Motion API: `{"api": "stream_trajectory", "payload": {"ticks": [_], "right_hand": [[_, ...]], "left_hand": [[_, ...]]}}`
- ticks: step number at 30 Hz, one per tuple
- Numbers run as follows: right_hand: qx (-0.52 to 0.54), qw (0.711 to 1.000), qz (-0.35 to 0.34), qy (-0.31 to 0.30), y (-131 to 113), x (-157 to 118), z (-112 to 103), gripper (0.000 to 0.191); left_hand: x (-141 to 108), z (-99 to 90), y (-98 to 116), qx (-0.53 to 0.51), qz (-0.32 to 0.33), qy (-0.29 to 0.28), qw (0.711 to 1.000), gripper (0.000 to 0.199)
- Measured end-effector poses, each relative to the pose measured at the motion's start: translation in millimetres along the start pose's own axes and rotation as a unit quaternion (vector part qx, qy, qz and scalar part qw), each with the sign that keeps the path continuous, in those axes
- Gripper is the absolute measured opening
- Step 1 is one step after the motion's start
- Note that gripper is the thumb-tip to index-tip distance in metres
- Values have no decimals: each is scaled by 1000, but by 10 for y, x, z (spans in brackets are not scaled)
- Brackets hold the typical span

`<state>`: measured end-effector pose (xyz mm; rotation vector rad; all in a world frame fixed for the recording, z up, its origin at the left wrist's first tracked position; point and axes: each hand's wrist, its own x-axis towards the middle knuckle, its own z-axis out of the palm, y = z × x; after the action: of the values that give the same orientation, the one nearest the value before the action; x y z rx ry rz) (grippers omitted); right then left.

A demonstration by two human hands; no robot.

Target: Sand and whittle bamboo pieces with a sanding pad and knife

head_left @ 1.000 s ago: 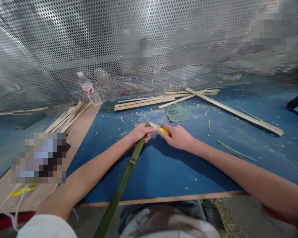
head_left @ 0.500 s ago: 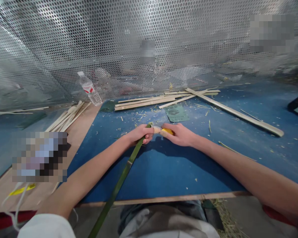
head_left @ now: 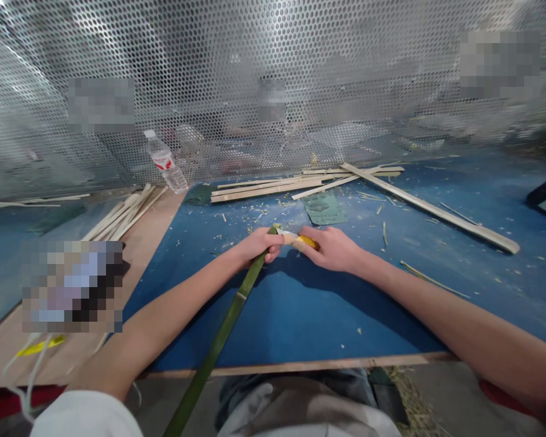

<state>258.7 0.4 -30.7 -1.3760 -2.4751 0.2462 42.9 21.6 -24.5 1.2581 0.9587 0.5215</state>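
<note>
A long green bamboo strip (head_left: pixel 227 325) slants up from the lower edge of the view to my left hand (head_left: pixel 260 244), which is closed around its far end. My right hand (head_left: pixel 330 247) is wrapped around the yellow handle of a knife (head_left: pixel 308 241). The pale blade points left and meets the strip's tip close to my left thumb. Both hands are nearly touching, over the middle of the blue work mat (head_left: pixel 291 321). The exact contact of blade and bamboo is too small to make out.
Pale bamboo strips (head_left: pixel 268 187) lie at the back, and one long split piece (head_left: pixel 437 209) slants rightward. More strips (head_left: pixel 121 215) rest at left beside a water bottle (head_left: pixel 168 167) and a blurred device (head_left: pixel 75 285). A green card (head_left: pixel 325 209) lies among shavings. Perforated metal mesh (head_left: pixel 300 73) stands behind.
Hardly anything differs. My right hand and the knife have shifted very slightly to the right, showing a little more blade. My left hand keeps its hold on the strip.
</note>
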Motion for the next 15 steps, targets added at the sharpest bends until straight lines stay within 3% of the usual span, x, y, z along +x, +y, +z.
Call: {"api": "stream_trajectory", "payload": {"ticks": [12, 15], "right_hand": [[10, 997, 82, 10, -113, 1, 26, 44], [21, 995, 95, 10, -80, 26, 34, 40]], "left_hand": [[1, 86, 74, 6, -15, 62, 998, 45], [-6, 62, 72, -8, -16, 42, 999, 42]]}}
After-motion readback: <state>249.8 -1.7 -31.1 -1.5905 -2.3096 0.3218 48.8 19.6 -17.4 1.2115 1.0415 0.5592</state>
